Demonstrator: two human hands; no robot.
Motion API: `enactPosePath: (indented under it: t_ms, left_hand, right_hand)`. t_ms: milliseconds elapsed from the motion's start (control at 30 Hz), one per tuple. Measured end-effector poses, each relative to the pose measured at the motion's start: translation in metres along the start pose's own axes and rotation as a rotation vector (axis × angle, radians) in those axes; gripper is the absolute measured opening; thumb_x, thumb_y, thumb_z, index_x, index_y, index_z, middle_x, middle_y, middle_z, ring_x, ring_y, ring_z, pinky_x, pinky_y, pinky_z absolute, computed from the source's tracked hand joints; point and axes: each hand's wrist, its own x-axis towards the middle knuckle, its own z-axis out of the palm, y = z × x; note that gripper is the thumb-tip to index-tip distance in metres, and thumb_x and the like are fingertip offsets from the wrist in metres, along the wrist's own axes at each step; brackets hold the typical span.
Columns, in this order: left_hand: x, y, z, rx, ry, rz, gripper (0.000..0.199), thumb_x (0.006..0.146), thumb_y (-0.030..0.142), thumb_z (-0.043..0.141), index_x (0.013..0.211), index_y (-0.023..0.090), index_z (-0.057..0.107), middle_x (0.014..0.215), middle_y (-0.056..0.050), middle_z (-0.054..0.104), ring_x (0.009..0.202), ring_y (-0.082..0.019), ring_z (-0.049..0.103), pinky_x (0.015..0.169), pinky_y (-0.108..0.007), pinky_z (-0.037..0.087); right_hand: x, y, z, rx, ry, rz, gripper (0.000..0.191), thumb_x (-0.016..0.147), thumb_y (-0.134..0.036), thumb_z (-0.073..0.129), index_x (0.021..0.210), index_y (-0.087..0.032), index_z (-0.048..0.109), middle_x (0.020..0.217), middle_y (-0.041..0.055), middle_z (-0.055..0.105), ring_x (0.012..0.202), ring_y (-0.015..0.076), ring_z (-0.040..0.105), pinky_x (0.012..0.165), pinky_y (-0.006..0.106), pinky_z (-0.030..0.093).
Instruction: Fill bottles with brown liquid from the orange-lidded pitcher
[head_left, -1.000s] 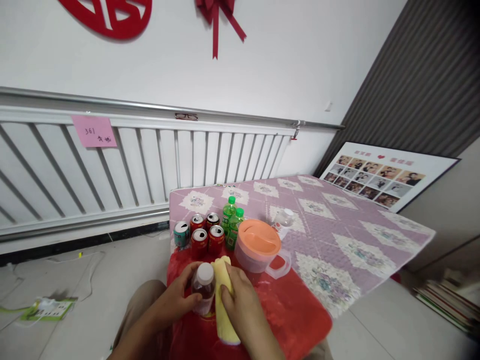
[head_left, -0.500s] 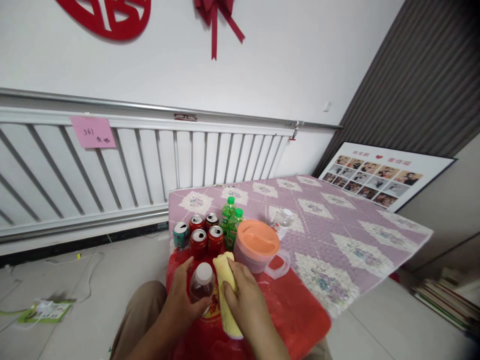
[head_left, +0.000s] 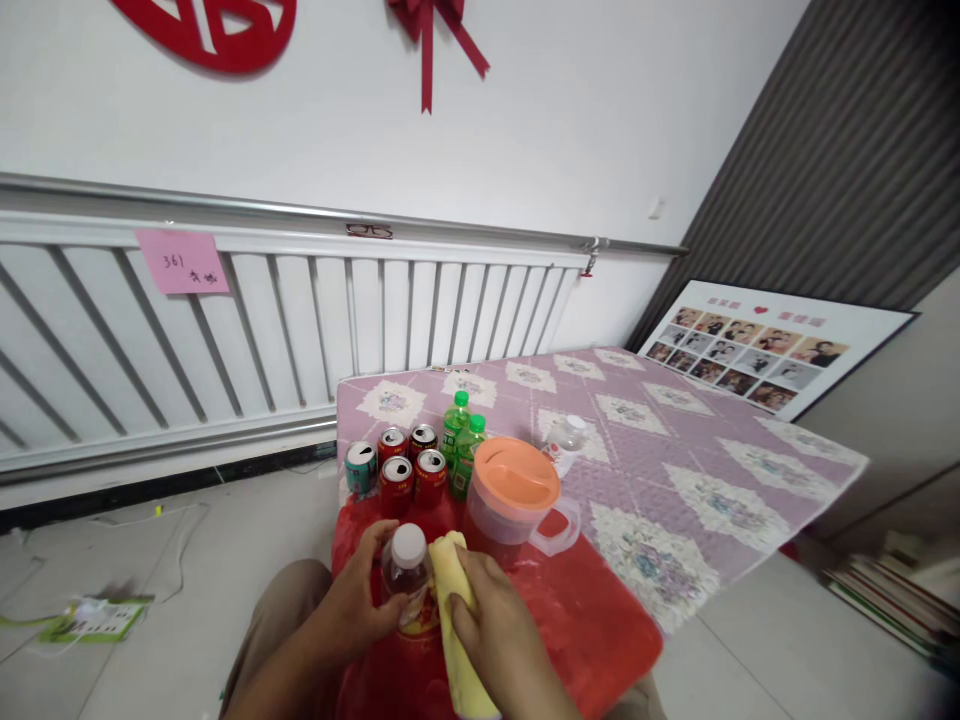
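A clear bottle with a white cap (head_left: 408,548) stands upright on the red plastic sheet (head_left: 600,625). Around its left side curl the fingers and thumb of my left hand (head_left: 361,597), closed on it. My right hand (head_left: 496,618) grips a folded yellow cloth (head_left: 455,640) just right of the bottle. Beyond my hands are several red and dark cans (head_left: 396,485), a teal can (head_left: 361,468) and two green bottles (head_left: 466,455). A clear pitcher with an orange lid (head_left: 517,475) stands beyond my right hand.
Another clear bottle (head_left: 566,447) is behind the pitcher on the floral-covered table (head_left: 630,415). A white radiator (head_left: 315,320) runs along the wall. A photo board (head_left: 765,350) leans at the right. A power strip (head_left: 97,620) lies on the floor at left.
My right hand and the yellow cloth have shifted slightly down toward me. The cloth's top now sits lower beside the bottle. My left hand stays around the bottle, with its thumb a little lower.
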Motion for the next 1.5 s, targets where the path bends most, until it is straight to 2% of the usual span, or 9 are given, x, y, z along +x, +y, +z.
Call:
enactPosePath:
  t_ms: [233, 400, 633, 800, 967, 1133, 1333, 1400, 1500]
  left_hand:
    - [0.004, 0.006, -0.006, -0.062, -0.094, 0.019, 0.064, 0.064, 0.008, 0.056, 0.126, 0.020, 0.042, 0.128, -0.008, 0.057, 0.119, -0.026, 0.054, 0.105, -0.040, 0.043]
    - [0.006, 0.005, -0.009, -0.095, -0.147, 0.008, 0.064, 0.063, 0.005, 0.055, 0.125, 0.019, 0.041, 0.126, -0.009, 0.058, 0.117, -0.024, 0.055, 0.105, -0.041, 0.042]
    - [0.006, -0.004, -0.016, -0.124, -0.204, -0.004, 0.070, 0.067, 0.005, 0.053, 0.133, 0.020, 0.037, 0.140, -0.009, 0.048, 0.131, -0.025, 0.045, 0.114, -0.043, 0.032]
    - [0.003, -0.005, -0.009, -0.090, -0.096, 0.011, 0.069, 0.067, 0.015, 0.061, 0.132, 0.021, 0.040, 0.141, -0.010, 0.045, 0.132, -0.029, 0.042, 0.114, -0.046, 0.032]
    - [0.002, -0.004, 0.001, -0.134, 0.010, -0.086, 0.066, 0.068, 0.018, 0.061, 0.129, 0.022, 0.039, 0.133, -0.010, 0.051, 0.123, -0.027, 0.052, 0.105, -0.042, 0.043]
    - [0.010, -0.001, -0.013, -0.205, -0.138, -0.059, 0.057, 0.064, 0.013, 0.060, 0.119, 0.021, 0.047, 0.121, -0.007, 0.060, 0.115, -0.026, 0.056, 0.102, -0.040, 0.045]
    - [0.017, -0.010, -0.029, -0.269, -0.352, -0.008, 0.065, 0.067, 0.014, 0.057, 0.130, 0.026, 0.042, 0.135, -0.006, 0.053, 0.126, -0.027, 0.049, 0.110, -0.047, 0.035]
    - [0.011, -0.010, -0.023, -0.220, -0.290, -0.013, 0.069, 0.069, 0.017, 0.060, 0.134, 0.025, 0.037, 0.140, -0.009, 0.048, 0.130, -0.029, 0.044, 0.111, -0.048, 0.033]
    - [0.000, -0.008, -0.004, -0.107, -0.045, -0.014, 0.079, 0.064, 0.021, 0.068, 0.135, 0.019, 0.033, 0.143, -0.016, 0.040, 0.133, -0.033, 0.040, 0.112, -0.051, 0.031]
  right_hand:
    - [0.010, -0.008, -0.001, 0.012, 0.124, -0.029, 0.054, 0.080, -0.010, 0.048, 0.134, -0.015, 0.051, 0.129, 0.0123, 0.058, 0.118, 0.0235, 0.053, 0.102, 0.035, 0.042]
    - [0.012, -0.009, 0.009, -0.057, 0.037, 0.020, 0.053, 0.080, -0.007, 0.047, 0.132, -0.011, 0.054, 0.115, 0.0155, 0.063, 0.107, 0.0254, 0.060, 0.094, 0.035, 0.046]
    - [0.003, 0.000, 0.013, -0.062, -0.025, 0.057, 0.052, 0.079, -0.007, 0.048, 0.130, -0.010, 0.056, 0.116, 0.0156, 0.064, 0.107, 0.0255, 0.061, 0.095, 0.034, 0.046]
    - [0.011, -0.009, -0.004, -0.023, 0.098, 0.004, 0.052, 0.082, -0.010, 0.047, 0.133, -0.011, 0.052, 0.125, 0.0152, 0.059, 0.116, 0.0242, 0.056, 0.100, 0.034, 0.043]
    - [0.023, -0.017, -0.003, 0.002, 0.124, -0.047, 0.054, 0.080, -0.009, 0.048, 0.133, -0.015, 0.053, 0.124, 0.0122, 0.059, 0.115, 0.0227, 0.055, 0.101, 0.032, 0.042]
    - [0.016, -0.011, 0.006, -0.036, 0.022, 0.019, 0.052, 0.078, -0.007, 0.046, 0.128, -0.013, 0.057, 0.115, 0.0134, 0.064, 0.106, 0.0238, 0.060, 0.094, 0.032, 0.046]
    - [0.000, 0.000, 0.003, -0.070, -0.022, 0.019, 0.054, 0.078, -0.007, 0.046, 0.131, -0.013, 0.056, 0.123, 0.0127, 0.062, 0.115, 0.0240, 0.057, 0.101, 0.033, 0.042]
    - [0.001, -0.002, -0.004, -0.073, 0.013, 0.007, 0.053, 0.079, -0.008, 0.046, 0.130, -0.015, 0.056, 0.123, 0.0115, 0.062, 0.114, 0.0233, 0.057, 0.100, 0.032, 0.042]
    - [0.009, -0.011, -0.012, -0.060, 0.076, -0.009, 0.051, 0.082, -0.009, 0.045, 0.131, -0.014, 0.054, 0.125, 0.0122, 0.060, 0.115, 0.0233, 0.056, 0.100, 0.032, 0.042]
